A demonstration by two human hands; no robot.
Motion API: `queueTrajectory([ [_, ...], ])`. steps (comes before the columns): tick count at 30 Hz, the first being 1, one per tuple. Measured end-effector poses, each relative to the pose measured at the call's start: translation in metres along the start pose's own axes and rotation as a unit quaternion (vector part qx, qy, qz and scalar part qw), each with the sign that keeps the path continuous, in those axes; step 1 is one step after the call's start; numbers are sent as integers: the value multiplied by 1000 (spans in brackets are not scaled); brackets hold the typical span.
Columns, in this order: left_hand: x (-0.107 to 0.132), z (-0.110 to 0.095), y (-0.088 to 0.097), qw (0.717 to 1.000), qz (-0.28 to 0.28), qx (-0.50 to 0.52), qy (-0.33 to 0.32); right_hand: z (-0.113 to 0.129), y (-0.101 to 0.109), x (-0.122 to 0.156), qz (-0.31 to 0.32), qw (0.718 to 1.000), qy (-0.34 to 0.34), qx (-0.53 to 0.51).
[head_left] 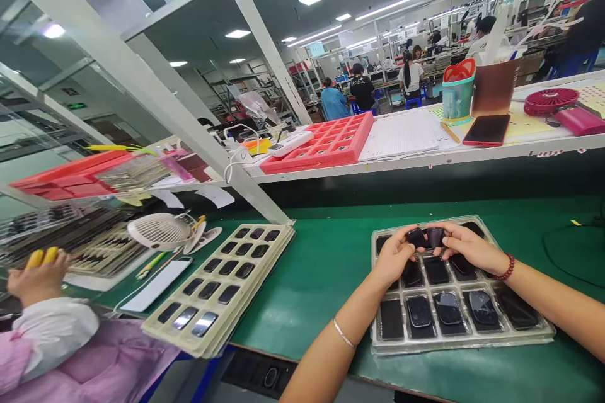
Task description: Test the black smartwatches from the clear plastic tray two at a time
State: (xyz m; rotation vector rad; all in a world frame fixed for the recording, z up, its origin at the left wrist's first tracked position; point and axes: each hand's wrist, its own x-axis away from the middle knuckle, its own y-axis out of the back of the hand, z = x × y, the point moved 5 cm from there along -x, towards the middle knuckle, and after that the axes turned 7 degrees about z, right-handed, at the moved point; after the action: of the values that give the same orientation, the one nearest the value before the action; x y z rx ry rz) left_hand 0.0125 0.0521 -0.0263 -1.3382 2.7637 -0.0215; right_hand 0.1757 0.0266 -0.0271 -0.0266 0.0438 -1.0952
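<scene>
Above the clear plastic tray (454, 346), my left hand (393, 257) pinches a small black rounded part (416, 237), which looks like a watch case. Right beside it, my right hand (475, 250) grips a second dark glossy piece (435, 237) between thumb and fingers. The two pieces are close together; whether they touch I cannot tell. In the tray's pockets below lie several black watch-like units (448, 308) with rounded corners, and one front-left pocket shows a flat dark pad (392, 319). My hands partly cover the back rows.
Left on the green bench (326, 283) is a stack of cream trays (222, 286) with dark-screened units. Beyond are a white fan (161, 230) and a co-worker's hand in yellow finger covers (40, 274). A shelf above holds a red foam tray (326, 141), papers (401, 135) and a phone (486, 130).
</scene>
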Motion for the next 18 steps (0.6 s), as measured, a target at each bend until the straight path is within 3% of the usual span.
queueTrajectory([
  [8, 0, 4, -1, 1000, -7, -2, 27, 4, -2, 1, -7, 998, 12, 55],
  [18, 2, 2, 3, 999, -17, -46, 20, 1, 1, 1, -10, 1000, -3, 16],
])
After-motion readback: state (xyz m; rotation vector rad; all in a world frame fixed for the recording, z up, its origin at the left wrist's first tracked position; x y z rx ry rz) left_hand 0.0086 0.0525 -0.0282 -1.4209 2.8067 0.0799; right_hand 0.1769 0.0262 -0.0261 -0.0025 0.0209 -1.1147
